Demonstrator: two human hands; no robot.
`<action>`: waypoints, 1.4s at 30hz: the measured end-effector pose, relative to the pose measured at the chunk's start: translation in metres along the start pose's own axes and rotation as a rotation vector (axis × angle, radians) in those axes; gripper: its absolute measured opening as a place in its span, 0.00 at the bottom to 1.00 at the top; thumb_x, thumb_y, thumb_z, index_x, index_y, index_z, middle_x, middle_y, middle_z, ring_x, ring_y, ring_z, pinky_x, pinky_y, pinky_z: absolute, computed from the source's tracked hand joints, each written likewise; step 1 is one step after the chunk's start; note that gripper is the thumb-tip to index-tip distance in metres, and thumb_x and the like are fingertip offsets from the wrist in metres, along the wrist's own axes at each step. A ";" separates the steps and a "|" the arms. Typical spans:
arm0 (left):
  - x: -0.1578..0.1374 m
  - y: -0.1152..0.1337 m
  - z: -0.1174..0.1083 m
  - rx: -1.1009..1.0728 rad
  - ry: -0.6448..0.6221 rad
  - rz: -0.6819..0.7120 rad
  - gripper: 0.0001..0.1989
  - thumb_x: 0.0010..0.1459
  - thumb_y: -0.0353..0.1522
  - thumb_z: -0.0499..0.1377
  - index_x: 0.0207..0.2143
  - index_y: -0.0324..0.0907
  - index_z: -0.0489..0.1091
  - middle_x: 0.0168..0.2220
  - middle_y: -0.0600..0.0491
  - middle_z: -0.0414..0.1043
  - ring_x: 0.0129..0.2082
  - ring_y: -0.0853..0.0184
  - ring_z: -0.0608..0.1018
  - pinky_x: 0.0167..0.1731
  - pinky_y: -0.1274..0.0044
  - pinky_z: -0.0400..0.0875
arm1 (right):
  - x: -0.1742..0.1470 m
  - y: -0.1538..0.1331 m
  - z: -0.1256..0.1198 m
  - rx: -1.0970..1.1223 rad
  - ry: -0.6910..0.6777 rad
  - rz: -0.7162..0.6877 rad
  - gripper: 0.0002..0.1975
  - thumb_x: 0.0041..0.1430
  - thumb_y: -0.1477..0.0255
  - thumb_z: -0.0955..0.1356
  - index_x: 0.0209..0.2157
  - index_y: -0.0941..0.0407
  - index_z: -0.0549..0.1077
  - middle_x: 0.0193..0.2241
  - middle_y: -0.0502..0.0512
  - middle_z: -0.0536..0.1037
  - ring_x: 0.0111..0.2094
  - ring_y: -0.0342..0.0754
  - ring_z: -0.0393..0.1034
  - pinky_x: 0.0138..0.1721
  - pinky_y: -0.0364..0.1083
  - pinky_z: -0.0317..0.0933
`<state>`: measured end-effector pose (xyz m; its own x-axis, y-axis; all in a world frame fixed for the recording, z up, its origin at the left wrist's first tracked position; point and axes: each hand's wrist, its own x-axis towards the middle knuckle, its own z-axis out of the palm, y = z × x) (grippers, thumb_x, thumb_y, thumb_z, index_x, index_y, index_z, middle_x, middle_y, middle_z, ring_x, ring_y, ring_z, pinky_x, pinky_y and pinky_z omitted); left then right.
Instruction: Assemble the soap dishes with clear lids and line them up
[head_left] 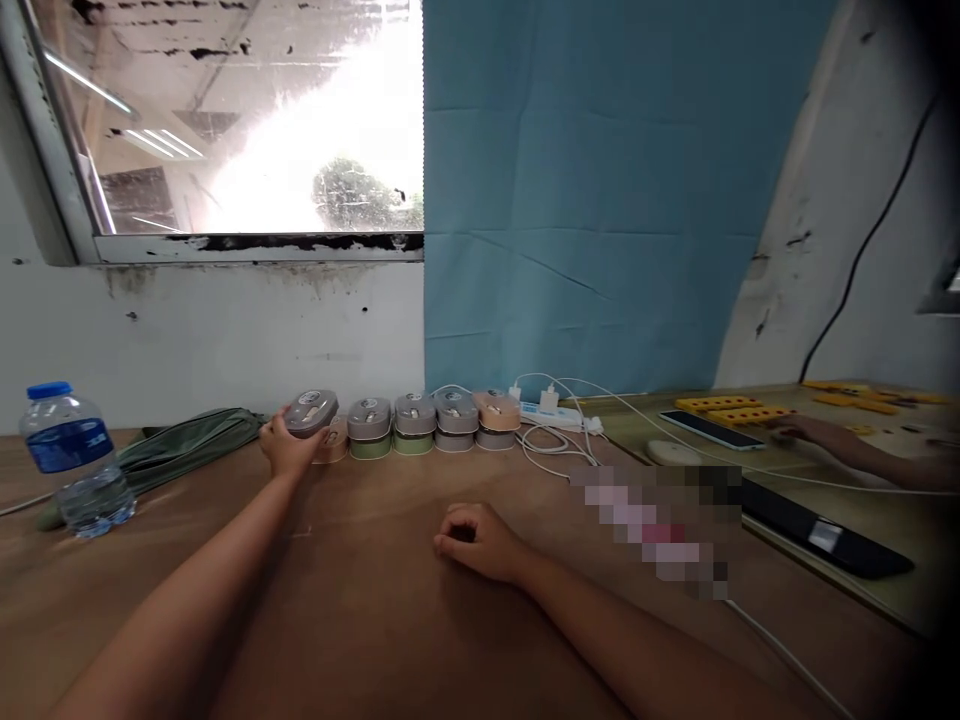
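Observation:
My left hand (289, 440) is closed around a grey oval lidded box (312, 412) at the left end of a row. That box is tilted and sits on or just over a peach box (334, 440); I cannot tell whether they touch. To its right stand several stacked pairs: grey over green (370, 432), another grey over green (414, 425), grey over grey (456, 420), and peach over grey (497, 418). My right hand (480, 542) rests on the brown table (360, 600), fingers curled in with a hollow between them and nothing in it.
At the left are a water bottle (75, 460) and a green cloth bag (191, 450). A white power strip (559, 415) with cables lies behind right. On the neighbouring table are a phone (709, 430), a black flat object (825, 525), yellow parts (739, 412) and another person's hand (814, 435).

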<state>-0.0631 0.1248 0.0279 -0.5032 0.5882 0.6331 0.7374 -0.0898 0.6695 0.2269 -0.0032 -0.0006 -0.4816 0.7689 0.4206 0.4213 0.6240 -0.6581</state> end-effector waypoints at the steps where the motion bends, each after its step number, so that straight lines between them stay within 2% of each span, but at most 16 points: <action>1: 0.004 0.001 0.006 0.037 -0.036 -0.023 0.39 0.34 0.43 0.63 0.50 0.43 0.57 0.45 0.46 0.57 0.49 0.54 0.62 0.48 0.65 0.57 | -0.001 0.000 0.000 -0.022 -0.012 -0.015 0.10 0.50 0.70 0.65 0.20 0.59 0.72 0.20 0.50 0.70 0.24 0.41 0.64 0.26 0.40 0.56; 7: 0.000 0.008 0.022 0.163 -0.196 -0.171 0.41 0.33 0.47 0.63 0.51 0.48 0.54 0.49 0.44 0.55 0.50 0.53 0.62 0.47 0.66 0.57 | -0.002 0.003 0.000 -0.036 -0.037 -0.055 0.08 0.50 0.73 0.66 0.20 0.59 0.71 0.20 0.49 0.70 0.24 0.40 0.63 0.26 0.39 0.56; 13: 0.001 0.017 0.020 0.218 -0.333 -0.171 0.45 0.31 0.46 0.63 0.53 0.47 0.51 0.51 0.42 0.54 0.52 0.51 0.61 0.48 0.62 0.56 | -0.003 0.001 -0.001 -0.029 -0.054 -0.066 0.07 0.50 0.74 0.66 0.20 0.59 0.70 0.21 0.48 0.69 0.24 0.40 0.63 0.26 0.39 0.56; 17: -0.006 0.032 0.004 0.135 -0.288 -0.196 0.46 0.30 0.45 0.64 0.53 0.44 0.50 0.53 0.40 0.50 0.54 0.50 0.56 0.50 0.61 0.52 | -0.003 0.001 -0.002 -0.048 -0.066 -0.069 0.07 0.50 0.74 0.65 0.21 0.59 0.70 0.21 0.49 0.70 0.25 0.41 0.64 0.27 0.39 0.56; 19: -0.023 0.042 -0.008 0.008 -0.285 -0.270 0.40 0.36 0.46 0.61 0.51 0.41 0.51 0.51 0.40 0.52 0.53 0.52 0.59 0.48 0.63 0.55 | -0.003 0.001 -0.001 -0.103 -0.078 -0.062 0.06 0.50 0.74 0.65 0.21 0.59 0.70 0.22 0.49 0.70 0.25 0.41 0.64 0.27 0.38 0.56; 21: -0.051 0.051 -0.022 -0.120 -0.453 -0.301 0.27 0.46 0.43 0.54 0.46 0.38 0.57 0.44 0.43 0.61 0.45 0.58 0.67 0.40 0.67 0.63 | -0.003 0.001 0.000 -0.199 -0.092 -0.053 0.06 0.49 0.74 0.65 0.21 0.59 0.69 0.22 0.49 0.70 0.24 0.40 0.63 0.26 0.38 0.55; 22: -0.067 0.054 -0.030 -0.143 -0.517 -0.286 0.21 0.47 0.42 0.53 0.40 0.37 0.62 0.38 0.46 0.65 0.37 0.62 0.70 0.34 0.71 0.65 | -0.003 0.002 0.001 -0.245 -0.097 -0.048 0.06 0.49 0.75 0.64 0.21 0.59 0.69 0.21 0.49 0.70 0.24 0.40 0.62 0.25 0.38 0.54; 24: -0.100 0.058 -0.045 -0.198 -0.714 -0.213 0.12 0.43 0.39 0.57 0.27 0.39 0.65 0.24 0.54 0.65 0.23 0.70 0.69 0.24 0.78 0.63 | -0.002 0.002 0.003 -0.305 -0.103 -0.040 0.05 0.46 0.76 0.64 0.19 0.59 0.67 0.20 0.48 0.69 0.22 0.39 0.60 0.24 0.38 0.51; 25: -0.114 0.059 -0.053 -0.245 -0.944 -0.071 0.11 0.44 0.38 0.56 0.22 0.39 0.63 0.20 0.57 0.62 0.20 0.72 0.66 0.21 0.80 0.60 | -0.002 0.002 0.003 -0.318 -0.105 -0.035 0.06 0.45 0.77 0.64 0.18 0.59 0.67 0.19 0.48 0.68 0.21 0.39 0.59 0.23 0.38 0.50; 26: -0.125 0.059 -0.060 -0.263 -1.053 0.082 0.12 0.45 0.37 0.55 0.18 0.39 0.60 0.17 0.59 0.58 0.19 0.74 0.63 0.20 0.81 0.57 | -0.002 0.003 0.004 -0.326 -0.110 -0.032 0.06 0.44 0.77 0.64 0.17 0.58 0.66 0.18 0.47 0.67 0.20 0.39 0.58 0.23 0.38 0.49; 27: -0.134 0.059 -0.067 -0.236 -1.100 0.223 0.13 0.46 0.36 0.55 0.15 0.39 0.58 0.16 0.59 0.55 0.18 0.75 0.60 0.20 0.82 0.54 | -0.002 0.003 0.004 -0.338 -0.117 -0.027 0.07 0.44 0.78 0.64 0.16 0.58 0.65 0.16 0.47 0.66 0.20 0.39 0.57 0.22 0.39 0.48; 28: -0.139 0.060 -0.072 -0.189 -1.113 0.352 0.14 0.47 0.35 0.53 0.14 0.39 0.56 0.15 0.60 0.53 0.18 0.76 0.58 0.20 0.81 0.52 | -0.002 0.002 0.004 -0.350 -0.125 -0.021 0.07 0.43 0.78 0.64 0.15 0.58 0.64 0.15 0.46 0.65 0.19 0.39 0.56 0.22 0.39 0.47; 30: -0.141 0.059 -0.079 -0.052 -1.040 0.542 0.14 0.48 0.32 0.52 0.13 0.38 0.56 0.15 0.59 0.54 0.18 0.76 0.57 0.21 0.80 0.50 | -0.002 0.001 0.003 -0.372 -0.143 -0.009 0.09 0.44 0.77 0.64 0.14 0.58 0.64 0.14 0.46 0.64 0.19 0.38 0.55 0.22 0.39 0.46; 33: -0.135 0.057 -0.081 0.111 -0.957 0.693 0.12 0.47 0.30 0.51 0.13 0.38 0.60 0.16 0.57 0.60 0.18 0.75 0.59 0.24 0.78 0.52 | -0.002 -0.001 0.000 -0.394 -0.175 0.003 0.10 0.46 0.76 0.63 0.14 0.58 0.63 0.15 0.46 0.65 0.19 0.39 0.55 0.22 0.39 0.45; 38: -0.131 0.053 -0.079 0.190 -0.971 0.683 0.12 0.47 0.31 0.50 0.14 0.39 0.65 0.16 0.55 0.64 0.17 0.73 0.61 0.21 0.78 0.48 | 0.000 -0.004 -0.002 -0.399 -0.218 0.000 0.12 0.48 0.76 0.61 0.13 0.59 0.63 0.16 0.48 0.68 0.20 0.39 0.58 0.24 0.39 0.48; 42: -0.135 0.051 -0.078 0.199 -0.965 0.699 0.10 0.44 0.30 0.52 0.13 0.40 0.65 0.15 0.56 0.64 0.16 0.74 0.61 0.20 0.78 0.47 | 0.001 0.000 -0.002 -0.395 -0.231 0.010 0.12 0.45 0.77 0.61 0.11 0.59 0.60 0.15 0.46 0.64 0.19 0.39 0.56 0.24 0.39 0.48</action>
<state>0.0072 -0.0216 0.0072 0.5130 0.8279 0.2268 0.8153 -0.5526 0.1731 0.2278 -0.0019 0.0009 -0.6156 0.7519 0.2358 0.6663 0.6564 -0.3537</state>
